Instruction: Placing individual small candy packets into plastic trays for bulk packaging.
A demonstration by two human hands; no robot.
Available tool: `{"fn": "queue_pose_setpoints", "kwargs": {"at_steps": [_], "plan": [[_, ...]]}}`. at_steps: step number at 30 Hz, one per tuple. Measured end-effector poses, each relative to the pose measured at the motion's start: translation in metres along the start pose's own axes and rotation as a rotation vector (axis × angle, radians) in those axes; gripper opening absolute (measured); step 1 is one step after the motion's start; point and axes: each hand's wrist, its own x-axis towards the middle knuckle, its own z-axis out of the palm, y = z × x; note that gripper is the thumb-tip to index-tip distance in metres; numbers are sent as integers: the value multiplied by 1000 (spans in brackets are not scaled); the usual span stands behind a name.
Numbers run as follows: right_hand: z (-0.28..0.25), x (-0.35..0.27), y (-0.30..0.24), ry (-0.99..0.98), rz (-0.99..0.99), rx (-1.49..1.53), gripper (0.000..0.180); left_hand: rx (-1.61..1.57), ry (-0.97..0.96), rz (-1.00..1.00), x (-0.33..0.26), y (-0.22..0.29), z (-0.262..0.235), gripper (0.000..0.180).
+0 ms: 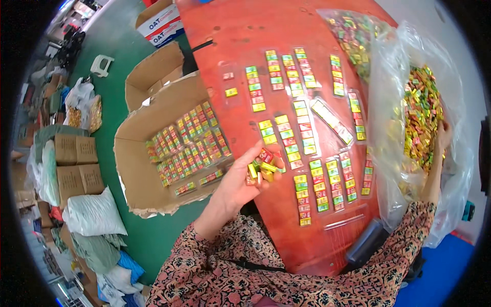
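Observation:
My left hand (236, 181) is cupped above the red table's near edge, with a handful of small foil-wrapped candies (264, 166) in red, yellow and green. On the far right, my right hand (444, 137) reaches into a clear plastic bag (386, 130) at the edge of a heap of loose candies (423, 115); its fingers are mostly hidden there. Between my hands, narrow clear plastic trays (305, 125) hold single rows of the candies. One tray at the upper left (228, 77) has only a few pieces in it.
Left of the table stands an open cardboard box (130, 171) with filled trays inside. Another bag of candies (353, 38) lies at the table's far right. A dark cylindrical object (364, 241) sits near my right sleeve. Cartons (76, 163) and sacks (94, 212) line the green floor.

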Motion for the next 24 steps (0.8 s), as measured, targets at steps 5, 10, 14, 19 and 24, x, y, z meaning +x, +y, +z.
{"fn": "queue_pose_setpoints", "kwargs": {"at_steps": [5,10,14,19,24], "plan": [[-76,-19,-118,210,28,763,29,-75,112,143,-14,28,-32,30],[-106,-109,-344,-455,-328,815,27,-76,138,269,-23,56,-54,34],[-62,-172,-461,-977,-488,973,19,-48,3,304,-24,77,-59,38],[11,-198,-520,-1200,-443,1054,12,-36,9,331,-22,99,-60,38],[33,-210,-545,-1201,-411,1060,7,-51,-46,323,-20,116,-72,37]]}}
